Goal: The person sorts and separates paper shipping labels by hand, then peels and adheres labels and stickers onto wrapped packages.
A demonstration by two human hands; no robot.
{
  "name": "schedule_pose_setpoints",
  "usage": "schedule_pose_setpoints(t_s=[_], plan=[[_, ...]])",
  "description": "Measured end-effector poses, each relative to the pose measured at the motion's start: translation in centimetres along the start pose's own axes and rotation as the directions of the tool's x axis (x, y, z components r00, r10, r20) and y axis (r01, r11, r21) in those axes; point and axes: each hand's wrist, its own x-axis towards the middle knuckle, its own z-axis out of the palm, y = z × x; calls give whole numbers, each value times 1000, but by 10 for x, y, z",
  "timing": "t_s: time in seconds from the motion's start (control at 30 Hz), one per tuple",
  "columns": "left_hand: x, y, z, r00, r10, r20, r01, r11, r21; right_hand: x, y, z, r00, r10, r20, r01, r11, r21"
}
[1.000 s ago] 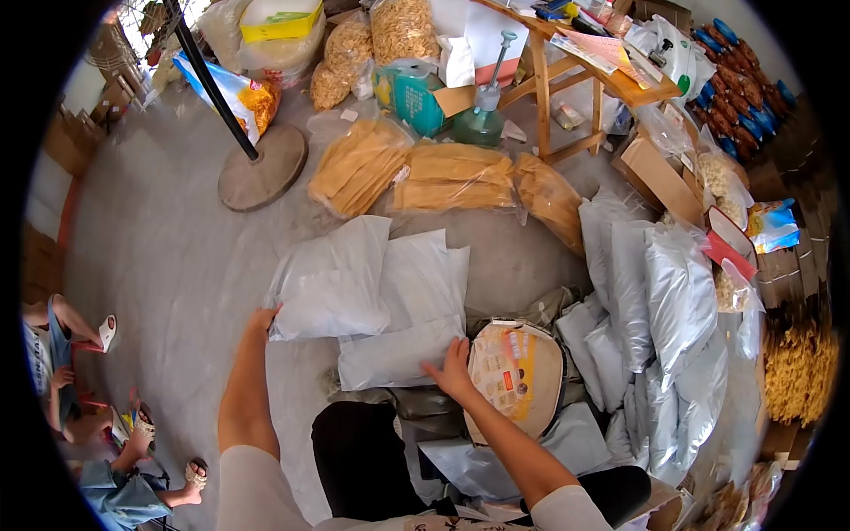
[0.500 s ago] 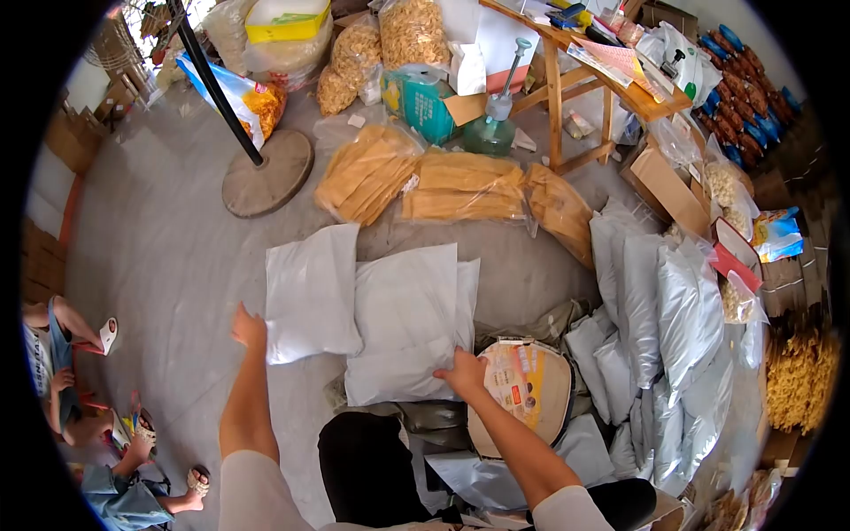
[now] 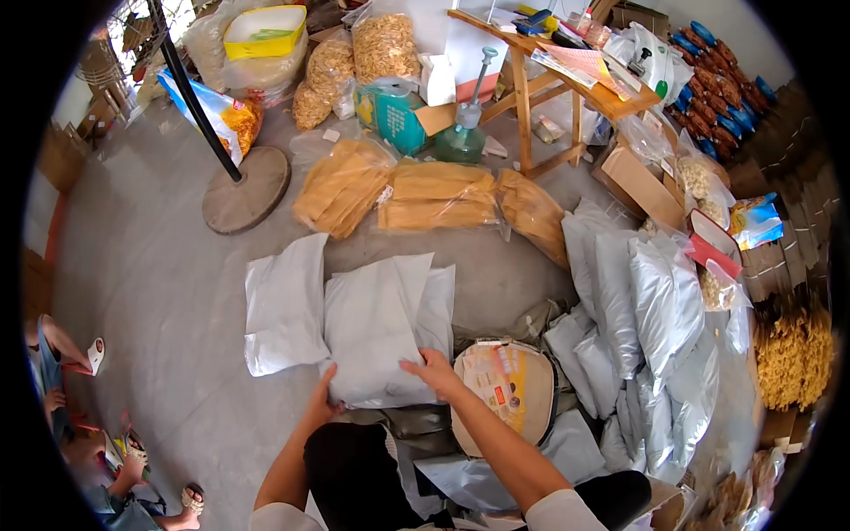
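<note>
A filled grey mailing bag (image 3: pixel 376 323) lies in front of me, overlapping another grey bag (image 3: pixel 436 310) at its right. My left hand (image 3: pixel 324 396) is at its lower left corner, gripping the edge, some fingers hidden. My right hand (image 3: pixel 430 372) holds the same bag near its lower right side, thumb on top. Beside it on the left, a separate grey bag (image 3: pixel 285 305) rests on the floor, touched by neither hand. Close to my right forearm is a round container (image 3: pixel 505 389) with a yellow and white printed sheet on top.
Many grey bags (image 3: pixel 655 301) are piled at the right. Clear packs of flat yellowish sheets (image 3: pixel 438 196) lie ahead, before a teal box (image 3: pixel 390 115) and a wooden table (image 3: pixel 567 66). A pole on a round base (image 3: pixel 246 190) stands front left. People's legs and feet (image 3: pixel 190 497) show lower left.
My left hand has left the side of the left bag and come right to the middle bag's corner. My right hand has shifted slightly left. The left bag now lies flatter, and the view has shifted.
</note>
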Motion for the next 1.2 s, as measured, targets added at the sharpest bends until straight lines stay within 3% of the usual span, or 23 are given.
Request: schedule_pose_setpoints(t_s=[0.03, 0.07, 0.13, 0.17, 0.2, 0.23, 0.27, 0.33, 0.37, 0.43, 0.5, 0.57, 0.7, 0.77, 0.87, 0.9, 1.0, 1.07, 1.2], plan=[[-2, 10, -4, 998, 55, -4, -55, 998, -9, 1, 5, -4, 994, 17, 110, -47, 961, 274], [-5, 18, -11, 994, 105, -15, -106, 994, -16, 0, 13, -7, 994, 35, 107, -64, 956, 285], [-6, 36, -19, 981, 124, -148, -117, 992, 56, -5, 30, -10, 963, 150, -222, -13, 854, 521], [-6, 42, -19, 981, 114, -154, -106, 992, 62, -4, 51, -14, 961, 163, -224, -21, 850, 527], [-8, 50, -16, 977, 151, -154, -150, 989, 16, 2, 86, -20, 945, 88, -317, -81, 996, 33], [-10, 58, -13, 970, 188, -154, -194, 981, -28, 4, 107, -22, 934, -23, -357, -156, 871, -466], [-9, 65, -12, 970, 185, -154, -191, 981, -24, 4, 111, -19, 933, -19, -359, -160, 872, -462], [-13, 80, -6, 967, 211, -140, -229, 964, -133, 6, 115, -12, 880, 24, -475, -356, 695, -624], [-16, 85, -4, 964, 237, -120, -252, 958, -134, 7, 116, -13, 881, 28, -472, -356, 697, -622], [-10, 96, -4, 962, 240, -130, -251, 966, -69, 12, 116, -19, 836, 221, -503, -420, 847, -325], [2, 99, -18, 960, 241, -143, -244, 970, -7, 10, 117, -17, 823, 241, -515, -447, 835, -322], [28, 97, -45, 973, 212, -93, -179, 943, 281, 9, 113, -18, 780, 313, -542, -533, 786, -314], [41, 68, -50, 960, 268, -78, -251, 951, 180, 0, 100, -13, 758, 260, -598, -551, 746, -373], [40, 57, -44, 963, 240, -127, -244, 970, -20, -3, 100, -18, 881, 198, -430, -395, 809, -436], [44, 65, -46, 971, 235, -48, -238, 969, -61, -15, 51, -7, 849, 80, -523, -281, 906, -317], [46, 71, -54, 972, 227, -60, -230, 971, -63, -8, 56, -11, 838, -113, -534, -104, 927, -360], [53, 82, -68, 992, 103, 80, -99, 994, -53, -10, -10, -32, 844, -128, -521, -86, 926, -367], [51, 83, -58, 992, 125, -21, -126, 989, -82, -9, -30, -53, 882, -130, -452, 21, 971, -239], [54, 77, -50, 958, 242, -152, -239, 970, 37, -12, -48, -80, 890, -39, -454, 3, 997, -81]])
